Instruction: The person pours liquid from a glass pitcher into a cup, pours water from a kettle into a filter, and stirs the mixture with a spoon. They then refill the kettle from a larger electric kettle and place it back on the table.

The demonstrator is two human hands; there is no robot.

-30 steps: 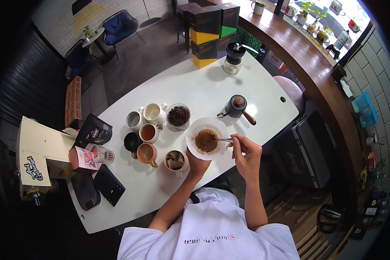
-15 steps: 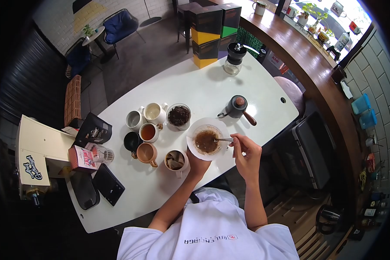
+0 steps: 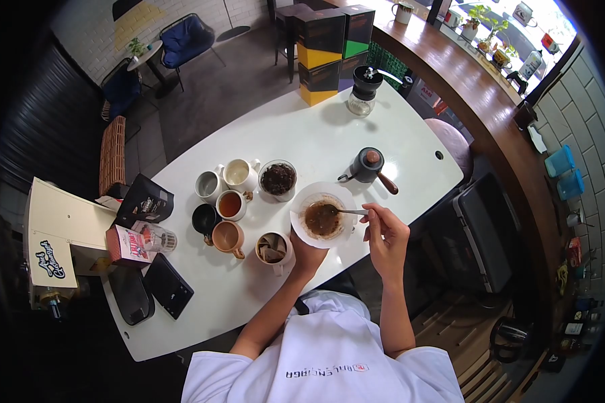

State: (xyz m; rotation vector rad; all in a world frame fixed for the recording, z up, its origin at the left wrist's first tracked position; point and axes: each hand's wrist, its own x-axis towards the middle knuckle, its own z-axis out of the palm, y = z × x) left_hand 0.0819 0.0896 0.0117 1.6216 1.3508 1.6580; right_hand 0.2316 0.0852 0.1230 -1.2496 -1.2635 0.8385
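Observation:
My left hand [image 3: 307,258] holds a white paper filter cone [image 3: 303,235] from below and its left side; whatever lies under the paper is hidden. Wet brown coffee [image 3: 322,219] fills the bottom of the cone. Pinched in my right hand [image 3: 386,236] is a metal spoon [image 3: 353,212], its tip in the coffee. Just left of the cone stand a glass of dark grounds [image 3: 277,179] and a white mug [image 3: 274,249] with folded brownish pieces inside. A dark kettle [image 3: 366,165] with a wooden handle stands beyond the cone, to the right.
On the white table [image 3: 249,302] are a mug of reddish liquid [image 3: 231,205], a brown cup [image 3: 228,237], other cups, a coffee grinder [image 3: 364,91], stacked boxes [image 3: 318,54], a black bag [image 3: 145,200], a clear glass [image 3: 160,238] and a phone [image 3: 169,286].
My right hand has moved slightly right and up with the spoon, whose tip sits nearer the upper right of the coffee. My left hand and the cone have barely moved.

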